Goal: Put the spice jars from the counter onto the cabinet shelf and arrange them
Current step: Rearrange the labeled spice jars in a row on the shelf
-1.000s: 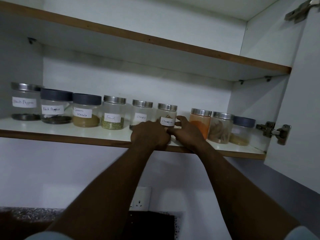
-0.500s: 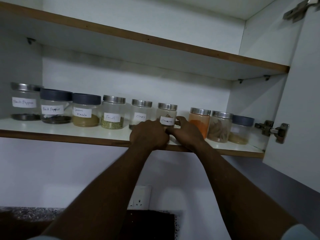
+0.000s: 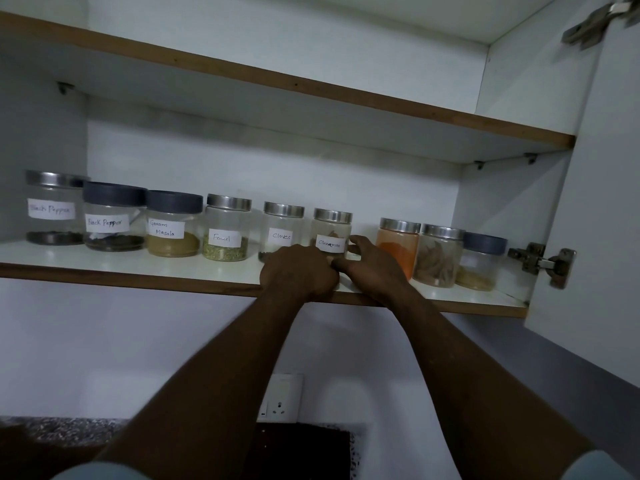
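Cinnamon jar (image 3: 331,233), upright on cabinet shelf (image 3: 104,261) between cloves jar (image 3: 282,230) and orange-powder jar (image 3: 398,244): left hand (image 3: 299,271) curled around lower front, right hand (image 3: 372,265) pinching right side.

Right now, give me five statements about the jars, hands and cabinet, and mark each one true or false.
1. The left hand and right hand are both on the cinnamon jar. True.
2. The garam masala jar stands between a black pepper jar and the fennel jar. True.
3. The fennel jar has a dark lid. False: its lid is shiny metal.
4. The orange powder jar lies on its side. False: it stands upright.
5. The cabinet door is shut. False: it stands open on the right.
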{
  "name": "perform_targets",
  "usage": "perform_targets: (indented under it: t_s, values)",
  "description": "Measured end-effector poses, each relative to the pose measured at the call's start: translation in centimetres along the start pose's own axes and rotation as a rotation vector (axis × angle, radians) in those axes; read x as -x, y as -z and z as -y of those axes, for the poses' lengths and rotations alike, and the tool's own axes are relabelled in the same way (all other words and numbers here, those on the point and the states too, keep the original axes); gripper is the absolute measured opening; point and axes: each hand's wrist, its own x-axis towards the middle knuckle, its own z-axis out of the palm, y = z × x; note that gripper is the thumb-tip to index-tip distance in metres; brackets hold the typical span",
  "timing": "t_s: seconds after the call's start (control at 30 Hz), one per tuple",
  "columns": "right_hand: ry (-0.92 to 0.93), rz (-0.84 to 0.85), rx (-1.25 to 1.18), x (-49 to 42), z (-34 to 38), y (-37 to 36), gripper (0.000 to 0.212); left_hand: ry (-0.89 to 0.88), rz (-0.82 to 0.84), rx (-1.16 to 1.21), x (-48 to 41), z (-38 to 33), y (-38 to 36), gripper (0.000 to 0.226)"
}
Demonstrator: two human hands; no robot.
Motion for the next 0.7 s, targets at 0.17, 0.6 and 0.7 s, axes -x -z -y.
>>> perform_targets:
  t_s: [0.17, 0.6, 0.7]
  values:
    - [-0.004, -0.046, -0.053, 0.1, 0.4, 0.0, 0.082, 0.034, -0.146, 0.052, 0.3, 0.2, -0.3, 0.035]
    - [-0.141, -0.536, 0.095, 3.2, -3.1, 3.6, 0.076, -0.280, -0.102, 0.122, -0.2, 1.1, -0.1, 0.030]
    - [-0.112, -0.485, 0.119, 3.1, -3.0, 3.5, 0.073, -0.262, 0.009, 0.140, -1.1, 1.5, 0.1, 0.024]
